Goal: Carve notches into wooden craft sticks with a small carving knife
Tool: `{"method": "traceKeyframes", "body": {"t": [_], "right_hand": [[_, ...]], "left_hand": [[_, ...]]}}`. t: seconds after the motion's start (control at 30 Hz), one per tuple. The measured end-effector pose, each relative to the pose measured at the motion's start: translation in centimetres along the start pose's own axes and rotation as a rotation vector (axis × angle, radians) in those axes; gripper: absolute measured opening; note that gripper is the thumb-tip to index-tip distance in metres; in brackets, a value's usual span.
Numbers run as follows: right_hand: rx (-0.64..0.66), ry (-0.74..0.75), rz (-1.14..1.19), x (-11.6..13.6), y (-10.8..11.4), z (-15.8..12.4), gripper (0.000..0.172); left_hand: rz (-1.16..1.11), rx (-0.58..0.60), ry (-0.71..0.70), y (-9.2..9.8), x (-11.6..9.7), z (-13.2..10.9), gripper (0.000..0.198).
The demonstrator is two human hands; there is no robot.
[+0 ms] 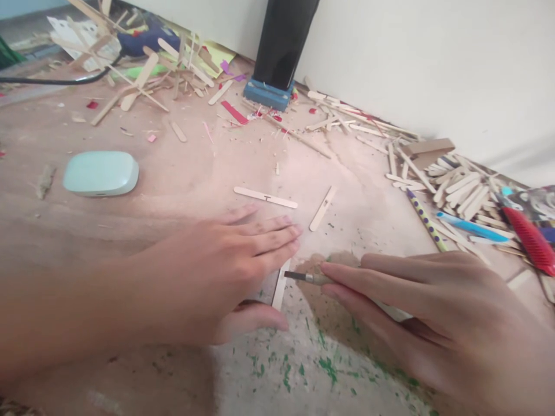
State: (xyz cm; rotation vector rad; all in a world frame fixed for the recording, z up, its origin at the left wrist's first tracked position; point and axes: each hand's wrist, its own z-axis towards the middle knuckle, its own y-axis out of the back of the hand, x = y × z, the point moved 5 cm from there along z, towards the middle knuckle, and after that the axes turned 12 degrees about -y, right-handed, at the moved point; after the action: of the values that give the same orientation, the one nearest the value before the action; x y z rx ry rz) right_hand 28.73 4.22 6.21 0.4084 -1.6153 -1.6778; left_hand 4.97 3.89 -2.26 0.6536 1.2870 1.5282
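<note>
Popsicle stick point(280, 289) is what both hands are on, and it's lying on the worn board point(173, 173) right under the left fingertips point(277, 234), with only its lower half poking out between those fingers and the thumb. The left hand point(217, 271) is spread flat, palm down, fingers straight and close together. It's pressing on the stick rather than wrapping around it.

The right hand point(433, 312) has its fingers pinched around a metal-tipped tool point(306, 278), with the index finger stretched along the top. The tip is at the stick's edge, just beside the left fingertips. Can't tell whether it's a blade or a point, it's too small and blurry.

Just past the left fingertips there are two loose sticks point(265, 197) lying flat, each with a little mark on it. The second one is angled off toward the right. Below both hands the board is flecked with green paint point(325, 364).

Further out from the right fingers there's a spotted pencil point(427, 221), a blue pen point(470, 226) and something red and ribbed point(531, 240), all next to a big pile of sticks point(459, 190) against the white wall point(433, 58). Well off past the left hand sits a pale mint case point(100, 173).

Way beyond the fingers there's a black post on a blue base point(269, 92). In the far corner more sticks are tangled up around a black cable point(56, 80) and a dark blue thing, probably a glue gun point(143, 40).
</note>
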Motion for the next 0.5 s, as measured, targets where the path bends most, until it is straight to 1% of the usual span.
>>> {"method": "traceKeyframes", "body": {"t": [0.1,0.2,0.33,0.43,0.5], "right_hand": [[0.020,-0.010,0.040,-0.1,0.1,0.3,0.032],[0.032,0.005,0.032,0.0,0.4,0.4,0.030],[0.027,0.013,-0.002,0.2,0.7,0.4,0.030],[0.025,0.026,-0.040,0.2,0.8,0.4,0.027],[0.027,0.045,-0.052,0.3,0.9,0.4,0.029]], "left_hand": [[0.002,-0.009,-0.002,-0.1,0.0,0.0,0.089],[0.015,-0.023,-0.013,0.4,0.0,0.1,0.088],[0.012,0.040,-0.031,0.9,0.0,0.4,0.087],[0.014,0.010,-0.022,1.2,0.1,0.7,0.089],[0.007,0.008,-0.027,1.2,0.0,0.9,0.088]]}}
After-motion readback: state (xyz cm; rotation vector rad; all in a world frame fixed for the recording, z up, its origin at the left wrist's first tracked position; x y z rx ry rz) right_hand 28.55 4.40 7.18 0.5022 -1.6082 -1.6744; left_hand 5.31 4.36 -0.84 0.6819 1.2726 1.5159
